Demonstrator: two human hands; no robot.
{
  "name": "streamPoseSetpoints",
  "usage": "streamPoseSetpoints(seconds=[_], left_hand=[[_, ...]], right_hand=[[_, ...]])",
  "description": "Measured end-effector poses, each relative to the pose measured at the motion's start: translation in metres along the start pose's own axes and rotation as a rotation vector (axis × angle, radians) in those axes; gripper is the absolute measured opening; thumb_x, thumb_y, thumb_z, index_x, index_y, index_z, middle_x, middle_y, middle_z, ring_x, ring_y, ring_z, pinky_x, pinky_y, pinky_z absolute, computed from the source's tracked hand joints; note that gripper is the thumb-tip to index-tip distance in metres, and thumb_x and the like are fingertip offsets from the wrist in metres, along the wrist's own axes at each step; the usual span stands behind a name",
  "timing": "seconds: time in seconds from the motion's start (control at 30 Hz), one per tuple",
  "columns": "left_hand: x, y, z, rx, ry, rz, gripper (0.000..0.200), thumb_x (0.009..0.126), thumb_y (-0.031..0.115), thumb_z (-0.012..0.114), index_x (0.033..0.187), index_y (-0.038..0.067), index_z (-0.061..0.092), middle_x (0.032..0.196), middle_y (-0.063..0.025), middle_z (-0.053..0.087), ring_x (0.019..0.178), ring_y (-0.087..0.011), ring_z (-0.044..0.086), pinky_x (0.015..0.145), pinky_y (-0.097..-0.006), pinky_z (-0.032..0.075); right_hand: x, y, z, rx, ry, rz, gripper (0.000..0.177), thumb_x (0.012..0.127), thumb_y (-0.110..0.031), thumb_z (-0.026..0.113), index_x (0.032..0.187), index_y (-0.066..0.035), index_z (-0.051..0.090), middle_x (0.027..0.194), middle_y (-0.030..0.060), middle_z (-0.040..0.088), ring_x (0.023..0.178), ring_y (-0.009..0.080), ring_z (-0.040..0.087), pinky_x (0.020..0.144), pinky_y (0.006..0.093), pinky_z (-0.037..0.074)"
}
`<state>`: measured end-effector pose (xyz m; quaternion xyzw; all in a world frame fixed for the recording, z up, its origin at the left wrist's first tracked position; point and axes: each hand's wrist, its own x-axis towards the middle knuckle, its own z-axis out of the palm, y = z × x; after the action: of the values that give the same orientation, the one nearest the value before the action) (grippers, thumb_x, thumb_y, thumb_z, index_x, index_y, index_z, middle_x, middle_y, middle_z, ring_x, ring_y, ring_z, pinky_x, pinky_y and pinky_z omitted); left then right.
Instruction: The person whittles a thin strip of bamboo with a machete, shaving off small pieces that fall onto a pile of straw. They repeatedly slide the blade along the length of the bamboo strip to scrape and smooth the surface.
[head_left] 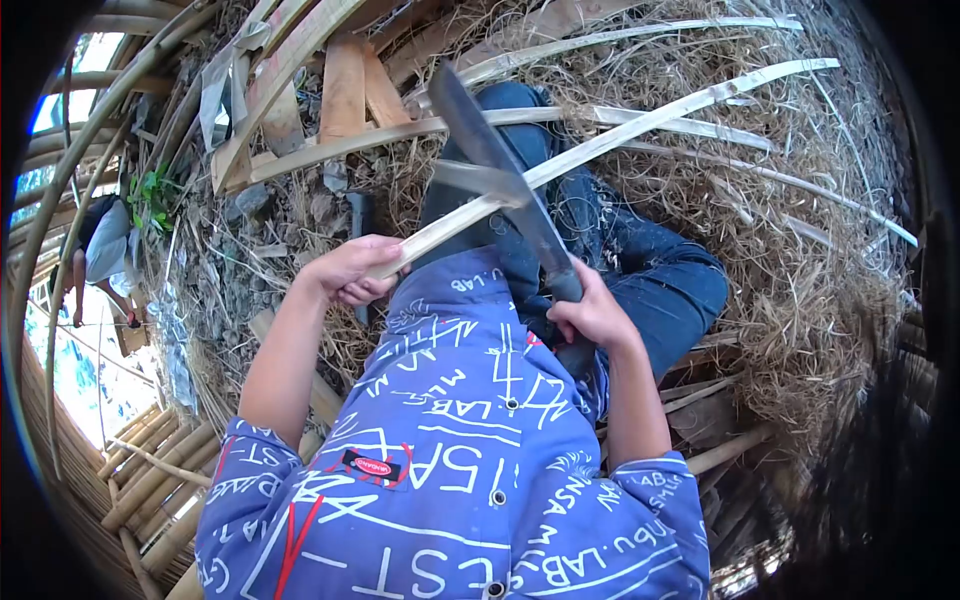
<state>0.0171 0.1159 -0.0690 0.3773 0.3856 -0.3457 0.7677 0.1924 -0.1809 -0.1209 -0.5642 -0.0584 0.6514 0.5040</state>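
Observation:
My left hand is closed around the near end of a long, pale bamboo strip, which slants up to the right across my lap. In my right hand is the dark handle of a machete, its long blade pointing up and left. The blade crosses the strip near my knees, right at its surface. Part of the handle is hidden behind my fingers. Under both lie my legs in dark trousers, dotted with shavings.
Curly bamboo shavings cover the ground on the right. More split strips lie beyond my legs, with wooden blocks at upper left. A dark tool rests near my left hand. Another person is at far left beside bamboo poles.

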Motion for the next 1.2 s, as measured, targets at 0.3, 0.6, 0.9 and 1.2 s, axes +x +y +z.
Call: streamPoseSetpoints(seconds=[0.3, 0.6, 0.9, 1.2], left_hand=[[0.005, -0.004, -0.017, -0.185, -0.094, -0.004, 0.027, 0.092, 0.026, 0.045, 0.104, 0.002, 0.050, 0.052, -0.0001, 0.038, 0.033, -0.0025, 0.026, 0.026, -0.0167, 0.022], [0.001, -0.022, -0.021, -0.122, -0.072, 0.067, 0.043, 0.093, 0.029, 0.049, 0.113, -0.009, 0.053, 0.059, -0.0145, 0.059, 0.040, -0.0181, 0.057, 0.033, -0.0274, 0.045], [-0.021, -0.056, -0.016, -0.048, 0.268, 0.189, 0.041, 0.095, 0.035, 0.053, 0.090, -0.004, 0.063, 0.053, -0.0038, 0.056, 0.040, -0.0097, 0.052, 0.036, -0.0211, 0.040], [-0.028, -0.025, 0.012, -0.057, 0.182, 0.201, 0.037, 0.097, 0.033, 0.051, 0.082, 0.001, 0.060, 0.044, 0.0007, 0.047, 0.031, -0.0060, 0.038, 0.031, -0.0195, 0.030]], right_hand=[[0.003, 0.005, 0.000, -0.041, -0.136, -0.021, 0.075, 0.066, 0.008, 0.061, 0.135, 0.000, 0.033, 0.064, 0.0045, 0.055, 0.045, 0.0122, 0.051, 0.040, 0.0274, 0.042], [0.009, 0.013, -0.011, 0.090, 0.129, -0.081, 0.077, 0.067, 0.007, 0.061, 0.138, -0.001, 0.033, 0.064, 0.0045, 0.052, 0.044, 0.0118, 0.051, 0.039, 0.0267, 0.042], [0.008, 0.021, -0.024, 0.172, 0.146, -0.109, 0.081, 0.068, 0.009, 0.059, 0.141, -0.004, 0.029, 0.061, 0.0041, 0.051, 0.042, 0.0127, 0.050, 0.038, 0.0277, 0.043], [-0.011, 0.001, -0.002, 0.052, 0.013, -0.116, 0.062, 0.067, 0.009, 0.061, 0.125, -0.003, 0.043, 0.063, 0.0020, 0.050, 0.042, 0.0113, 0.049, 0.039, 0.0267, 0.040]])
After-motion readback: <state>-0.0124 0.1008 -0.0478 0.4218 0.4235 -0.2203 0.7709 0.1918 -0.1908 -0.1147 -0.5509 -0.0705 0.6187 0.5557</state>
